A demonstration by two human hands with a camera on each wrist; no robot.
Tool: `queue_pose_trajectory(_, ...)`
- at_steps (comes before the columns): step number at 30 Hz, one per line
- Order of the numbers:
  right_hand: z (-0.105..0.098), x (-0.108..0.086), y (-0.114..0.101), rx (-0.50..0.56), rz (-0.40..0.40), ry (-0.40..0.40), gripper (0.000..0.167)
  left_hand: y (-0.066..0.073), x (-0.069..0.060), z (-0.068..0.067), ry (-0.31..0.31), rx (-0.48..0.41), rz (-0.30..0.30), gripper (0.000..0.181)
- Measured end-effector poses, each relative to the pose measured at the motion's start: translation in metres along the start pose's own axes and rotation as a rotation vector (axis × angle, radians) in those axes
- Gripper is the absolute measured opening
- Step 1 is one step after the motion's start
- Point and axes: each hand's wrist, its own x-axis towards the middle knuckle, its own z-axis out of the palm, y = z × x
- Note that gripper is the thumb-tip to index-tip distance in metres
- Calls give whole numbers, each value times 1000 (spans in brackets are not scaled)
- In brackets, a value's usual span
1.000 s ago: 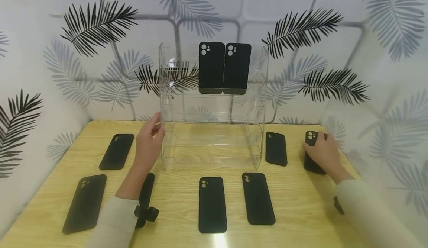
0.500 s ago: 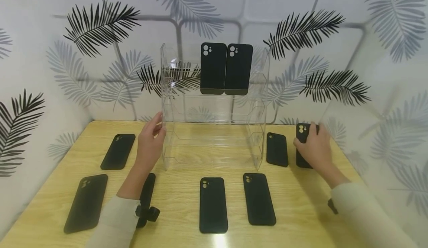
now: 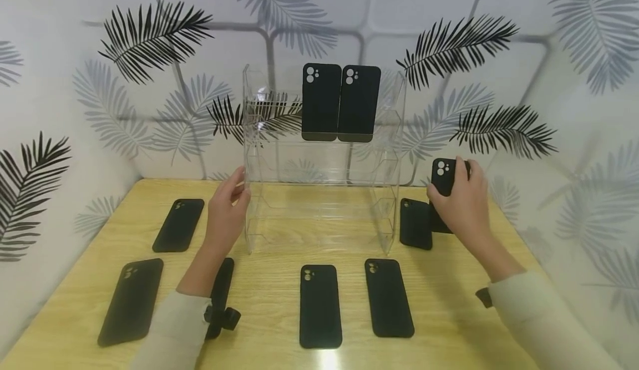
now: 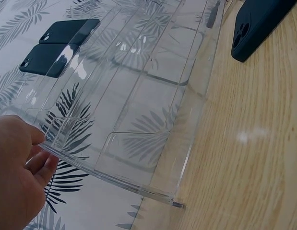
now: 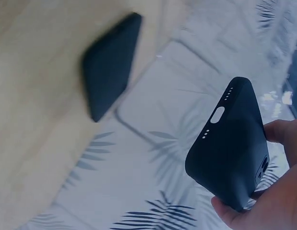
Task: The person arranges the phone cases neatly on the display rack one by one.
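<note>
A clear tiered rack stands on the table, two black phone cases side by side on its upper tier. My left hand grips the rack's left side edge; in the left wrist view the fingers of that hand close on the clear edge. With my right hand I hold a black phone case by its sides, raised and upright, right of the rack. The right wrist view shows this case bottom end first, between thumb and fingers.
Another case lies right of the rack, partly behind the held one in line of sight. Two more lie in front. Several lie at left, one partly under my left forearm. A patterned wall stands behind.
My right hand has lifted its case off the table and moved it left and up, closer to the rack. The left hand has stayed at the rack's side.
</note>
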Motion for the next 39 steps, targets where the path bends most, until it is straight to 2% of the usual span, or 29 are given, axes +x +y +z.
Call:
queue_pose_trajectory(6, -24, 5, -36, 77, -8, 54, 84, 4, -1, 0, 1, 11, 16, 50)
queue_pose_trajectory(9, -29, 8, -54, 122, -42, 88, 83, 4, -1, -1, 4, 16, 21, 51)
queue_pose_trajectory(14, -31, 13, -91, 181, -114, 90, 82, 1, 0, -1, 6, 16, 19, 51)
queue_pose_trajectory(20, -21, 24, -136, 221, -190, 76, 82, 2, -1, -2, 7, 17, 9, 51)
queue_pose_trajectory(24, -11, 35, -160, 215, -213, 68, 83, 2, -1, -1, 8, 16, 11, 51)
queue_pose_trajectory(29, 2, 45, -184, 182, -231, 66, 83, 2, -1, -1, 6, 18, 8, 51)
queue_pose_trajectory(34, 14, 54, -207, 130, -285, 104, 82, 2, -1, -1, 9, 17, 11, 51)
queue_pose_trajectory(39, 20, 62, -232, 82, -302, 126, 83, 3, -1, 0, 9, 17, 19, 51)
